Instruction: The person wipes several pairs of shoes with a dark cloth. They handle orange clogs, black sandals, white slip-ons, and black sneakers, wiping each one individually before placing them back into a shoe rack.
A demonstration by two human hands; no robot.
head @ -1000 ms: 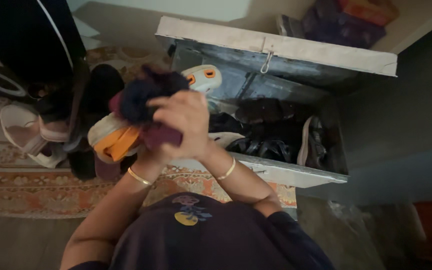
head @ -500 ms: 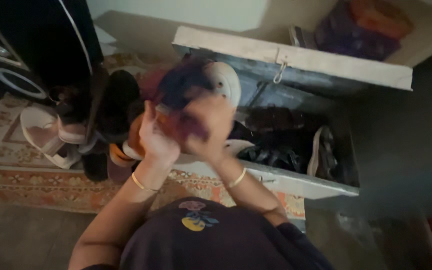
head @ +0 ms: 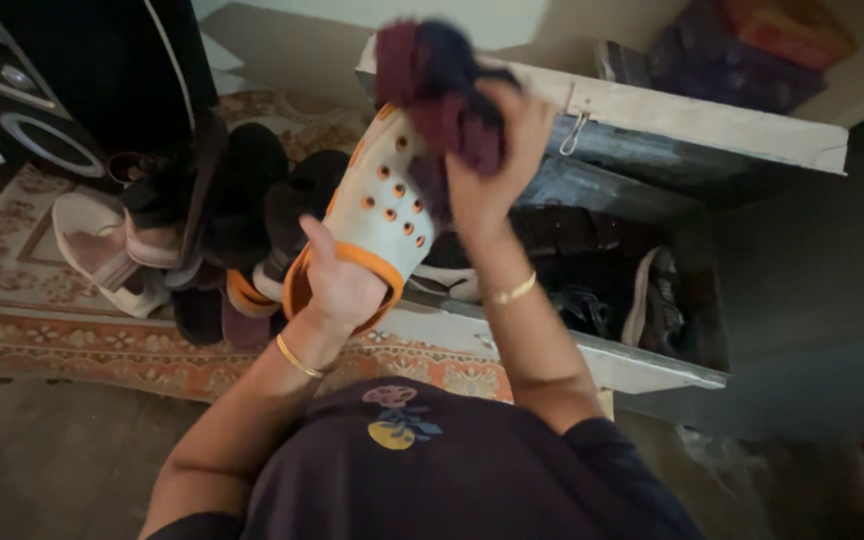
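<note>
My left hand [head: 340, 283] grips the heel end of a white clog with orange trim and round holes [head: 384, 205], holding it up over the edge of an open metal trunk [head: 642, 365]. My right hand [head: 487, 165] is raised above the clog's toe and clutches a bunched dark maroon and navy cloth [head: 437, 85], which touches the toe end. Both wrists wear thin gold bangles.
The trunk holds several dark shoes [head: 602, 290]; its lid [head: 672, 120] stands open behind. To the left, a pile of sandals and slippers [head: 192, 230] lies on a patterned rug [head: 12, 300]. A black speaker [head: 42, 90] stands at far left. Folded fabrics [head: 742, 50] sit at the top right.
Both hands were bunched together around the cloth and clog. Now the clog is turned with its holed upper in full view, and the right hand has lifted the cloth to its toe.
</note>
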